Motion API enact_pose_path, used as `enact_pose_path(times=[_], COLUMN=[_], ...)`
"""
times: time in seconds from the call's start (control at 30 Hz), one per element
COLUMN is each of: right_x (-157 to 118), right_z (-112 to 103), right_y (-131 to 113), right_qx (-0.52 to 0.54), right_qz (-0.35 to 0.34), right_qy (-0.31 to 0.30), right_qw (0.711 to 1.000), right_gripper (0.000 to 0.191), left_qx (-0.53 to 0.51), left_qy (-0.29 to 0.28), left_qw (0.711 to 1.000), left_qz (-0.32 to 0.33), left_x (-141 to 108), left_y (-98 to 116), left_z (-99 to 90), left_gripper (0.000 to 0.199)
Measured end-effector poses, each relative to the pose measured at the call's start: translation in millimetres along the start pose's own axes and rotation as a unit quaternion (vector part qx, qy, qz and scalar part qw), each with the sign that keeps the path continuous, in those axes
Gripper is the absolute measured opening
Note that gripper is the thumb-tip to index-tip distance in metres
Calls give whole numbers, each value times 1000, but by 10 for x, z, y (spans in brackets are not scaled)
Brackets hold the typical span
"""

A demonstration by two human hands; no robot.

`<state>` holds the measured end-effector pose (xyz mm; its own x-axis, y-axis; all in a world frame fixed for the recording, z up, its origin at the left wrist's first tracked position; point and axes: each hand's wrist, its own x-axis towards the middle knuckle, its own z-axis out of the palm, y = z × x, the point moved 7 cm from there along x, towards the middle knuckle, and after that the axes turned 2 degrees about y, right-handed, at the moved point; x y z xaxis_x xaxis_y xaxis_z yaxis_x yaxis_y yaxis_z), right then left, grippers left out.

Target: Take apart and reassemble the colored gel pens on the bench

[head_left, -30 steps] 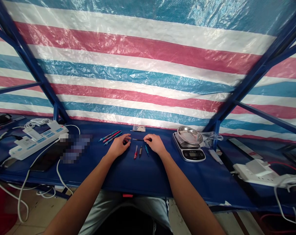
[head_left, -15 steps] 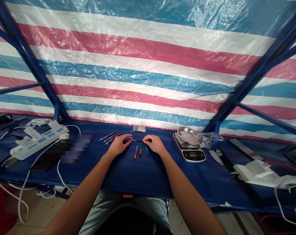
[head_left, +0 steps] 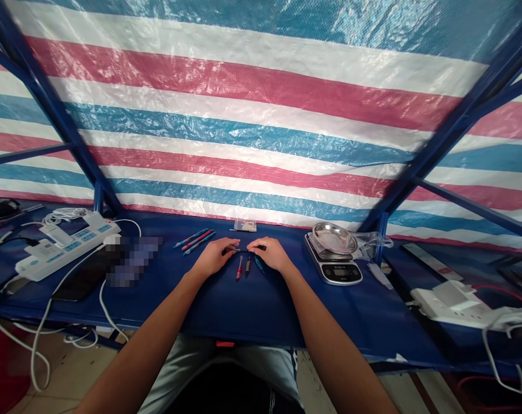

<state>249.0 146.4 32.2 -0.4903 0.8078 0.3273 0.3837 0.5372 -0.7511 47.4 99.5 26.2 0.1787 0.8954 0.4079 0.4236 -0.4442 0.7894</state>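
My left hand [head_left: 217, 255] and my right hand [head_left: 270, 253] face each other just above the blue table, both closed in a pinch. Between their fingertips runs a slim, dark pen refill [head_left: 243, 250], gripped at its left end by one hand and its right end by the other. The fingers hide both ends of it. Just below the hands lie a red pen part [head_left: 239, 271], a black pen part [head_left: 248, 267] and a teal pen part [head_left: 260, 265], side by side. Several blue and red pens [head_left: 195, 239] rest left of my left hand.
A small clear bag [head_left: 245, 226] lies beyond the hands. At right stands a digital scale [head_left: 341, 273] with a metal bowl [head_left: 334, 238]. White power strips [head_left: 71, 244] with trailing cables and a dark phone [head_left: 82, 282] are at left; a white adapter [head_left: 455, 302] is at far right.
My two hands have come closer together, the right one moving left, so less of the dark pen refill shows between the fingertips. The pens and loose parts lie as before.
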Motion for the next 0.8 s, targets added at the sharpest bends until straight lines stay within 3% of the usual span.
enact_pose_path(times=[0.1,0.17,0.3,0.37,0.47,0.57,0.8], right_x=[-26,-67,-174,-235,-307,-341,-317], right_z=[-196,-298,-276,-219,-144,-112,-99], right_y=[26,36,2,-29,-85,-97,-76], right_qx=[20,33,16,-2,-16,-14,-18], right_qz=[26,40,41,29,6,13,8], right_qy=[70,80,-36,-103,-174,-200,-192], right_qw=[997,995,998,994,985,980,981], right_gripper=[24,26,34,47,68,75,59], left_qx=[-42,-124,-332,-391,-435,-453,-456], left_qy=[59,110,171,177,172,166,180], left_qw=[997,983,916,887,867,859,852], left_qz=[-38,-76,-149,-170,-173,-173,-184], left_x=[-13,-36,-90,-102,-98,-90,-95], left_y=[-49,-114,-257,-291,-284,-262,-263], left_z=[-114,-197,-241,-225,-203,-182,-179], left_gripper=[39,43,53,57,60,60,55])
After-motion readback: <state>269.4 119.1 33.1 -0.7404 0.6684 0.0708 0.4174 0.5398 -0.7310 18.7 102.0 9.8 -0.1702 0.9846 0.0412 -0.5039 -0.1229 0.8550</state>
